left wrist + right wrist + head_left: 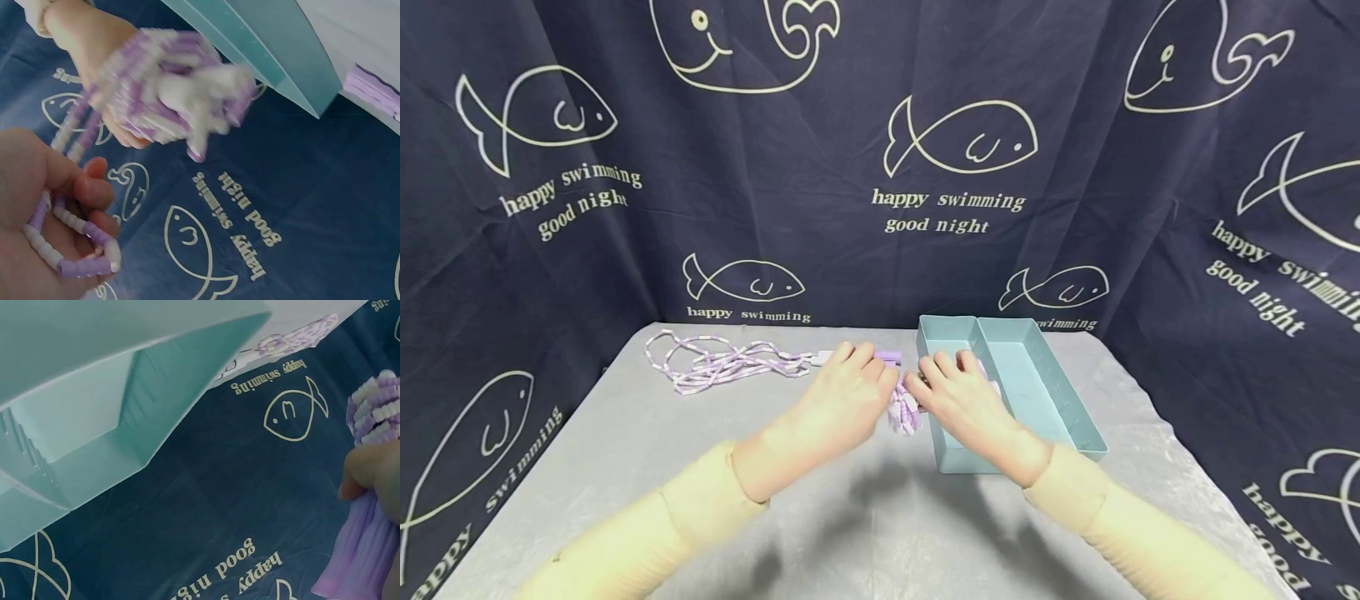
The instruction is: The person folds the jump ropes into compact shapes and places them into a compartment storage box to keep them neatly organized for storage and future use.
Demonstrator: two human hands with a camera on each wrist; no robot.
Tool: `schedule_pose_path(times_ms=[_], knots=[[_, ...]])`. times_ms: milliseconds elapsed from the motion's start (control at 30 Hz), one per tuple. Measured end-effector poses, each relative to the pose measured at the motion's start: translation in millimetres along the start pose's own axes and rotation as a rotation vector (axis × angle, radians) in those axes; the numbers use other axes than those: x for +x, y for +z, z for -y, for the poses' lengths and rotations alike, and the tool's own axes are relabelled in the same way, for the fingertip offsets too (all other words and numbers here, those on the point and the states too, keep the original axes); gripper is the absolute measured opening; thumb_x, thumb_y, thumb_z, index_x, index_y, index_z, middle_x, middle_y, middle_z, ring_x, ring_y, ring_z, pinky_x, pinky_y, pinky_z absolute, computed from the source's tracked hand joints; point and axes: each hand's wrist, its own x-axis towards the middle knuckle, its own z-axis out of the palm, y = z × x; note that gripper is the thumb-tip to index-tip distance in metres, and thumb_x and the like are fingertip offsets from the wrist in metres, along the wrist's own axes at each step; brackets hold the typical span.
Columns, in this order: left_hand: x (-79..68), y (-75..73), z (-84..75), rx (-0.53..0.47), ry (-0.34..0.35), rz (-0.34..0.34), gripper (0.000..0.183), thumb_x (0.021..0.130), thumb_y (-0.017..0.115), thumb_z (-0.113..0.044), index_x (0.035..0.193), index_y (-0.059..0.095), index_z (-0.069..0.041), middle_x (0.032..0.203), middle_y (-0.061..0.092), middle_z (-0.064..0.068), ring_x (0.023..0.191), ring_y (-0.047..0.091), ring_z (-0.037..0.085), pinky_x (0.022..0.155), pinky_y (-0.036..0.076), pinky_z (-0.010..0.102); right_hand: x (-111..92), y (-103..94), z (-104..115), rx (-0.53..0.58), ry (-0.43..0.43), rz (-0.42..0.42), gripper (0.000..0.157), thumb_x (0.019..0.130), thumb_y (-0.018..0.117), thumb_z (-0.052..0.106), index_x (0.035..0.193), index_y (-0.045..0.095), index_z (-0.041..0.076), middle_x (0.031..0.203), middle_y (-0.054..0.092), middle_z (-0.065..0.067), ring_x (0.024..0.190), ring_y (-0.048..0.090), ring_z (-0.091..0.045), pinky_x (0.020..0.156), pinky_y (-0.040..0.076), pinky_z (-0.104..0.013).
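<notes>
Beaded rope (905,414): loop (84,268) held by curled left hand (842,393) | bundle (156,103) gripped by right hand (964,402) | blue-green tray (1028,379) seen at right

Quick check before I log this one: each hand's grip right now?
Left hand: closed, holding a loop of beaded rope.
Right hand: closed, holding the coiled purple-and-white bundle.
</notes>
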Motion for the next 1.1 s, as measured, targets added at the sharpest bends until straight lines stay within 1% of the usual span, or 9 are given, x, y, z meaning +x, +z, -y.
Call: schedule_pose_path(times_ms=[200,400,533,633,733,833,933,1000,1100], knots=[[1.1,12.4,12.0,0.011,0.106,-0.011,0.007,0.080,0.056,-0.007,0.076,0.056,-0.012,0.066,0.055,0.001,0.071,0.045,0.021,0.069,0.034,0.032,1,-10.2,0,0.057,-0.144,0.075,0.027,0.088,0.029,-0.002,0.084,0.050,0.013,0.078,0.049,-0.003,0.070,0.043,-0.022,0.068,0.035,-0.037],[1.4,26.9,26.1,-0.041,0.212,-0.026,0.011,0.081,0.050,-0.003,0.076,0.054,-0.012,0.068,0.056,0.000,0.073,0.046,0.020,0.071,0.035,0.030,2,-16.5,1,0.148,-0.209,0.020,0.024,0.085,0.033,-0.004,0.089,0.051,0.013,0.083,0.049,-0.002,0.070,0.041,-0.021,0.070,0.035,-0.037],[2.0,35.0,31.1,-0.081,0.287,-0.086,0.013,0.081,0.049,-0.001,0.077,0.053,-0.013,0.067,0.052,-0.002,0.070,0.044,0.018,0.068,0.034,0.028,2,-17.9,2,0.205,-0.215,-0.022,0.023,0.084,0.035,-0.004,0.087,0.050,0.013,0.084,0.049,0.000,0.071,0.041,-0.020,0.070,0.035,-0.037],[1.7,39.4,31.1,-0.132,0.325,-0.113,0.013,0.083,0.051,-0.001,0.085,0.056,-0.013,0.068,0.051,-0.004,0.069,0.043,0.016,0.067,0.033,0.026,1,-18.4,2,0.219,-0.213,-0.054,0.024,0.087,0.034,-0.003,0.089,0.052,0.014,0.087,0.052,0.001,0.073,0.044,-0.019,0.071,0.035,-0.037],[0.8,43.2,30.4,-0.211,0.335,-0.109,0.014,0.085,0.053,0.000,0.094,0.058,-0.011,0.074,0.054,-0.005,0.071,0.046,0.014,0.068,0.035,0.025,0,-17.5,3,0.247,-0.195,-0.085,0.026,0.091,0.033,0.000,0.094,0.056,0.014,0.092,0.056,0.001,0.078,0.050,-0.020,0.073,0.037,-0.038],[-1.7,44.8,31.5,-0.296,0.323,-0.098,0.015,0.085,0.057,-0.002,0.098,0.061,-0.010,0.082,0.060,-0.005,0.081,0.056,0.013,0.077,0.042,0.022,0,-16.7,2,0.312,-0.161,-0.124,0.026,0.093,0.036,0.002,0.096,0.059,0.013,0.093,0.059,0.000,0.082,0.053,-0.021,0.074,0.039,-0.039],[-5.9,44.0,36.2,-0.319,0.339,-0.109,0.020,0.082,0.063,-0.002,0.100,0.062,-0.010,0.088,0.064,-0.005,0.087,0.062,0.012,0.081,0.047,0.022,0,-16.4,1,0.362,-0.129,-0.159,0.024,0.092,0.040,0.003,0.097,0.062,0.011,0.092,0.062,-0.001,0.084,0.055,-0.022,0.074,0.041,-0.039],[-7.0,42.1,40.2,-0.312,0.373,-0.127,0.021,0.080,0.064,-0.003,0.100,0.062,-0.010,0.086,0.065,-0.005,0.082,0.064,0.011,0.077,0.050,0.023,0,-16.4,0,0.373,-0.120,-0.166,0.023,0.091,0.041,0.003,0.097,0.062,0.010,0.091,0.062,-0.001,0.084,0.055,-0.023,0.074,0.041,-0.039],[-5.9,39.1,47.0,-0.324,0.458,-0.152,0.023,0.080,0.058,-0.007,0.103,0.060,-0.010,0.079,0.059,-0.002,0.062,0.057,0.013,0.060,0.048,0.024,1,-16.5,-2,0.394,-0.120,-0.167,0.024,0.092,0.040,0.003,0.098,0.062,0.009,0.091,0.062,-0.001,0.084,0.055,-0.023,0.074,0.040,-0.039]])
